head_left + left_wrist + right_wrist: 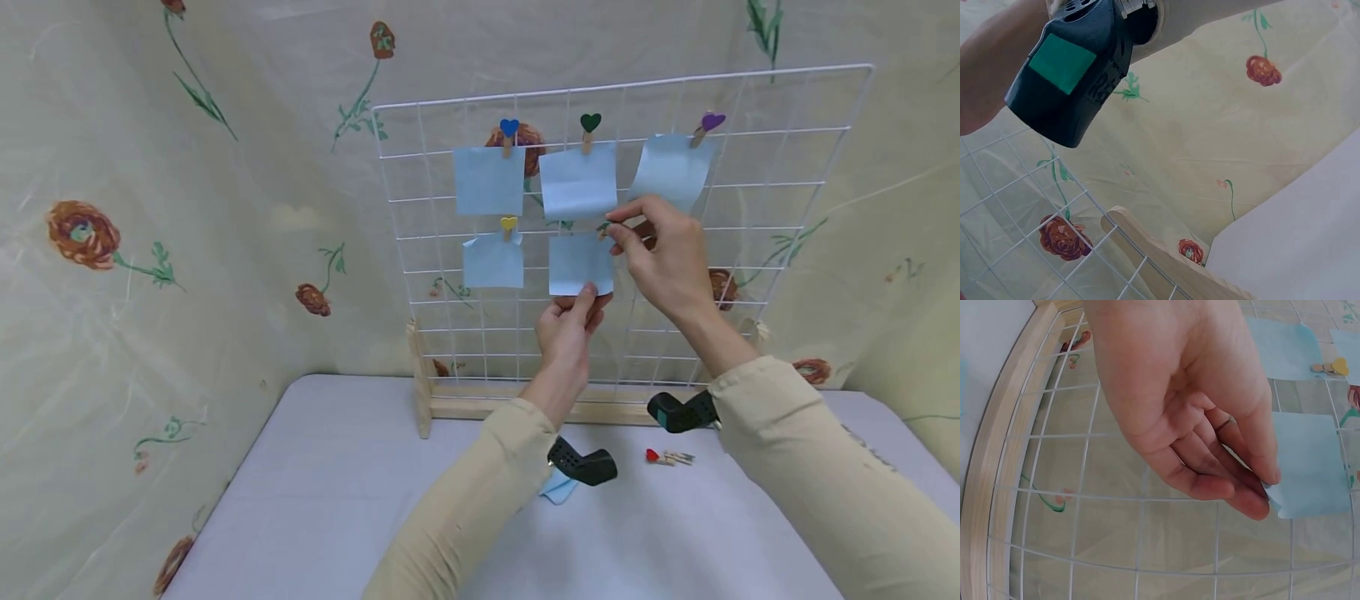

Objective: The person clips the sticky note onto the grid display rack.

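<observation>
My left hand [570, 333] pinches the bottom edge of a blue paper note [581, 260] against the white wire grid [517, 329]. The right wrist view shows this left hand [1191, 419] with thumb and fingers on the note's [1313, 465] corner. Close to the note's upper right corner, my right hand [663, 254] pinches a small clothespin [603, 229], mostly hidden by fingers. To the left, another note [492, 262] hangs from a yellow heart clothespin [508, 225]. Above hang three notes under blue [509, 129], green [590, 124] and purple [711, 122] heart clothespins.
The grid stands upright in a wooden base [480, 407] on a white-covered table [337, 492]. A red heart clothespin [654, 457] lies beside plain-looking clothespins [681, 458]. Blue notes [558, 487] lie partly under the left wrist camera [585, 463]. A flowered curtain [225, 317] hangs behind.
</observation>
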`<state>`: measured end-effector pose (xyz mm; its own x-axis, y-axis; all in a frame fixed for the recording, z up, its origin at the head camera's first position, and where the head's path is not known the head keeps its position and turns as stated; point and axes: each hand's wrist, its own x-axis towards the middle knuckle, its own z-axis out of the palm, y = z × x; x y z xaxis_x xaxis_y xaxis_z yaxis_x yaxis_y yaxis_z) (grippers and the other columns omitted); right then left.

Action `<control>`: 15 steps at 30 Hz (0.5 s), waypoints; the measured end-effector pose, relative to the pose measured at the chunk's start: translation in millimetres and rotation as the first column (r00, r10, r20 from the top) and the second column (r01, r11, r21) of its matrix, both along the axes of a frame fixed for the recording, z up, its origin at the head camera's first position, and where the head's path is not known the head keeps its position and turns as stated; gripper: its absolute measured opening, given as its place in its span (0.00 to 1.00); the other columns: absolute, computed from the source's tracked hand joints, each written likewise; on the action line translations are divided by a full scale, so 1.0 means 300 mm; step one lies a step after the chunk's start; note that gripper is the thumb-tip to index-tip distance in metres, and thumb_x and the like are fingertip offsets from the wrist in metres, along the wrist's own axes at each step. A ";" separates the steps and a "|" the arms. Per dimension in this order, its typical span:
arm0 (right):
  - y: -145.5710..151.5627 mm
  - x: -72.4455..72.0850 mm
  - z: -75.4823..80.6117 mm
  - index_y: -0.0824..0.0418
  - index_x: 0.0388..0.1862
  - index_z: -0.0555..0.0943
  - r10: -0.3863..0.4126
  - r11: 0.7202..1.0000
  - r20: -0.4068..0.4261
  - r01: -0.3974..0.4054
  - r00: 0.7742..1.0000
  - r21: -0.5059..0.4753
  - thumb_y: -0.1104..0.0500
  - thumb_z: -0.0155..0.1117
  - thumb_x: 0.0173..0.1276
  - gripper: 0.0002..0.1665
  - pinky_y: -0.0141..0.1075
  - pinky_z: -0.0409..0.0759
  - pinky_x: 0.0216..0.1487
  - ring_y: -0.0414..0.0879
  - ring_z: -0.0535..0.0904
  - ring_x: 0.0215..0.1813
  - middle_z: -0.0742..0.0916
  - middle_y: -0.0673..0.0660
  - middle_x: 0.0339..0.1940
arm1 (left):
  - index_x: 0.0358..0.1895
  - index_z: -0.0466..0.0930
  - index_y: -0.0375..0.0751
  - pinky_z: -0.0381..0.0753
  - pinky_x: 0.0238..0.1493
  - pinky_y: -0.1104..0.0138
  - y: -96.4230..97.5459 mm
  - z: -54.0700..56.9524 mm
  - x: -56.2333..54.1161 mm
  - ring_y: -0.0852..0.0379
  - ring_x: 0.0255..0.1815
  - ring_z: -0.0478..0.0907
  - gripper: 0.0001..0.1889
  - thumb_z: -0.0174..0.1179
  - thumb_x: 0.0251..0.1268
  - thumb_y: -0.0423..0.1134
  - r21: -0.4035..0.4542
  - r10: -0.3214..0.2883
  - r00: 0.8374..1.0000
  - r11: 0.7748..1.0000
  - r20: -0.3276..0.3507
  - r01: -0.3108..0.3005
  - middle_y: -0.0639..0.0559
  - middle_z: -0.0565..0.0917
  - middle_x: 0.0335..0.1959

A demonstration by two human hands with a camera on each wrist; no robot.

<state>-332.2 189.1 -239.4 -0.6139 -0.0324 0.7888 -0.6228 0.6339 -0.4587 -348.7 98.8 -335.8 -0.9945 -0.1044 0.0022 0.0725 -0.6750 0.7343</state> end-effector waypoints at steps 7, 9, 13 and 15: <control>-0.003 -0.001 0.003 0.64 0.41 0.81 0.005 1.000 0.008 -0.005 1.000 0.011 0.62 0.61 0.67 0.08 0.21 0.67 0.19 0.20 0.73 0.21 0.88 0.59 0.33 | 0.27 0.74 0.43 0.81 0.39 0.71 -0.004 0.001 -0.002 0.58 0.35 0.86 0.09 0.65 0.59 0.39 0.004 -0.016 1.000 1.000 -0.013 0.016 0.46 0.86 0.35; -0.002 -0.003 0.004 0.65 0.41 0.81 0.011 1.000 0.009 -0.011 1.000 0.014 0.62 0.61 0.67 0.08 0.21 0.67 0.18 0.21 0.73 0.20 0.88 0.60 0.33 | 0.26 0.73 0.43 0.81 0.39 0.71 -0.004 0.003 -0.003 0.58 0.35 0.86 0.10 0.65 0.59 0.39 0.006 -0.018 1.000 1.000 -0.014 0.018 0.46 0.86 0.35; 0.003 -0.008 0.009 0.66 0.41 0.80 0.017 1.000 0.000 -0.017 1.000 0.017 0.63 0.61 0.66 0.08 0.22 0.65 0.17 0.21 0.71 0.17 0.87 0.62 0.30 | 0.26 0.73 0.43 0.81 0.38 0.71 -0.004 0.004 -0.005 0.57 0.35 0.86 0.10 0.65 0.59 0.38 0.010 -0.014 1.000 1.000 -0.006 0.014 0.46 0.86 0.35; 0.006 -0.011 0.013 0.67 0.40 0.80 0.015 1.000 -0.009 -0.014 1.000 0.018 0.64 0.61 0.66 0.07 0.23 0.64 0.16 0.22 0.70 0.16 0.87 0.63 0.26 | 0.26 0.72 0.43 0.81 0.37 0.71 -0.004 0.007 -0.006 0.57 0.35 0.86 0.10 0.65 0.59 0.38 0.015 -0.011 1.000 1.000 -0.001 0.011 0.46 0.86 0.34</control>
